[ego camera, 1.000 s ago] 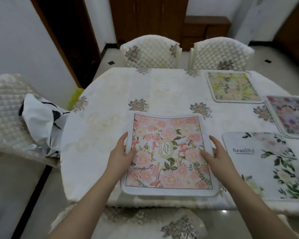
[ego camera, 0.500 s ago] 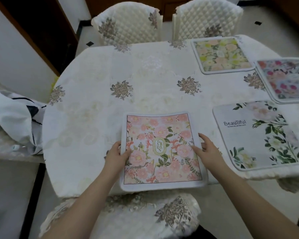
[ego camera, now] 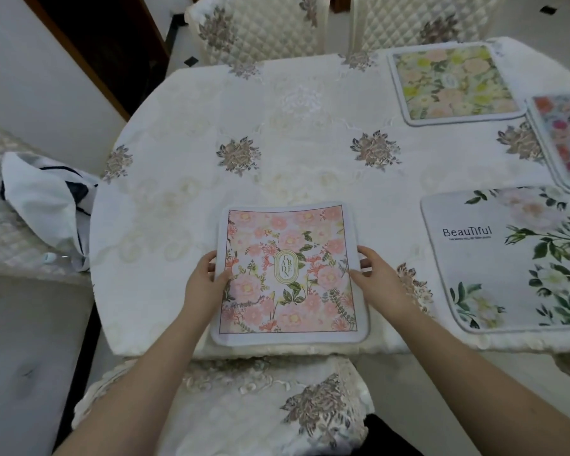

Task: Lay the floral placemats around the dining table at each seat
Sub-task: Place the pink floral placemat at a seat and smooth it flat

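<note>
A pink floral placemat (ego camera: pixel 290 271) lies flat near the front edge of the dining table (ego camera: pixel 185 199), which wears a cream embroidered cloth. My left hand (ego camera: pixel 204 284) grips the mat's left edge, thumb on top. My right hand (ego camera: pixel 379 283) holds its right edge the same way. Three more mats lie on the right side: a white one with green leaves and the word "Beautiful" (ego camera: pixel 507 258), a yellow-green floral one (ego camera: pixel 451 80) at the far side, and a red-and-blue floral one (ego camera: pixel 566 139) cut off by the frame's right edge.
A quilted chair (ego camera: pixel 254 409) stands tucked right below the pink mat. Two more quilted chairs (ego camera: pixel 257 28) stand at the far side. On a chair at the left lies a white cloth with black markings (ego camera: pixel 50 202).
The view has tilted down and closer. The pink mat has settled flat near the front edge, and both hands have slid to grip its side edges.
</note>
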`<state>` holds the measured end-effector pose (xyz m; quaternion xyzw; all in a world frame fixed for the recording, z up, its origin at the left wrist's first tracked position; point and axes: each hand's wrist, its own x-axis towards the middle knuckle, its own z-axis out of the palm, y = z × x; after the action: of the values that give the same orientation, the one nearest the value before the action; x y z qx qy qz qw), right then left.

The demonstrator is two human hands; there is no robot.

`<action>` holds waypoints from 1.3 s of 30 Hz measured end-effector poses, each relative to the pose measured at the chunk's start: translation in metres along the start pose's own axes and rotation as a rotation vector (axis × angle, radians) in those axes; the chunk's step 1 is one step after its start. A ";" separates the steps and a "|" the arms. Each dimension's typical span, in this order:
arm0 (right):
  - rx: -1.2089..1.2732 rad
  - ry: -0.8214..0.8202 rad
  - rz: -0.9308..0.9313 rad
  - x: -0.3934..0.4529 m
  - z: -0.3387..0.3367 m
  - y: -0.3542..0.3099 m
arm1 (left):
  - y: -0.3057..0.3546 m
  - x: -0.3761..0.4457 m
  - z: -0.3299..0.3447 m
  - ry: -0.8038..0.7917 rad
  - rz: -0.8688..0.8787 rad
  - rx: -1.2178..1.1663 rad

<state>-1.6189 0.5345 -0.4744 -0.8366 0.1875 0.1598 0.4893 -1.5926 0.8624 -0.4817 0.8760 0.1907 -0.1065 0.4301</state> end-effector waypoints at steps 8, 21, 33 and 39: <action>-0.177 -0.038 -0.072 0.002 0.014 0.010 | -0.016 -0.002 -0.013 0.038 0.069 0.100; -0.224 0.080 -0.121 0.006 0.029 0.028 | -0.036 0.010 -0.018 -0.011 0.149 0.155; -0.232 0.190 -0.122 0.007 0.035 0.029 | -0.034 0.012 -0.022 -0.047 0.196 0.171; -0.236 0.194 -0.089 0.006 0.027 0.029 | -0.034 0.012 -0.020 -0.105 0.208 0.139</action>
<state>-1.6298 0.5446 -0.5117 -0.9072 0.1765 0.0773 0.3739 -1.5954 0.8999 -0.4984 0.9119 0.0684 -0.1202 0.3864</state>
